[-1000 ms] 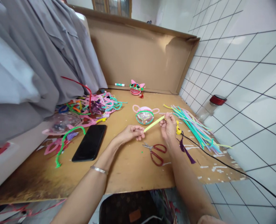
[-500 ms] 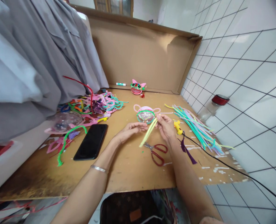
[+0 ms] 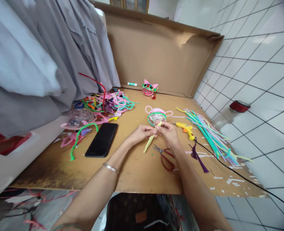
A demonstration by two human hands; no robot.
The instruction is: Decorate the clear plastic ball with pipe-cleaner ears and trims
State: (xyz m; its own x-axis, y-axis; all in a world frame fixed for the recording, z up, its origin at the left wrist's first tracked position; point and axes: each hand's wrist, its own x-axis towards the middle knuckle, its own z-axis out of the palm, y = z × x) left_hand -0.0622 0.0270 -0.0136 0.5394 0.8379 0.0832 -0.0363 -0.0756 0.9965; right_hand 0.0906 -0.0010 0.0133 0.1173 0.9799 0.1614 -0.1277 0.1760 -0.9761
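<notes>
My left hand (image 3: 142,133) and my right hand (image 3: 169,132) meet over the cardboard table (image 3: 132,166), both pinching a folded yellow pipe cleaner (image 3: 150,140) near its top bend. Its two legs hang down and to the left. Just behind my fingers sits a clear round ball with pink ears and a green ring (image 3: 156,116). Red-handled scissors (image 3: 166,156) lie right below my right hand.
A black phone (image 3: 102,139) lies left of my hands. A yellow glue gun (image 3: 185,129) with a black cord, a bundle of pipe cleaners (image 3: 210,134) and a red-lidded jar (image 3: 233,109) are at the right. A tangle of coloured pipe cleaners (image 3: 103,104) and grey cloth are at the left.
The yellow pipe cleaner, held straight between my two hands a second ago, is now folded double. My hands have come together near the clear ball.
</notes>
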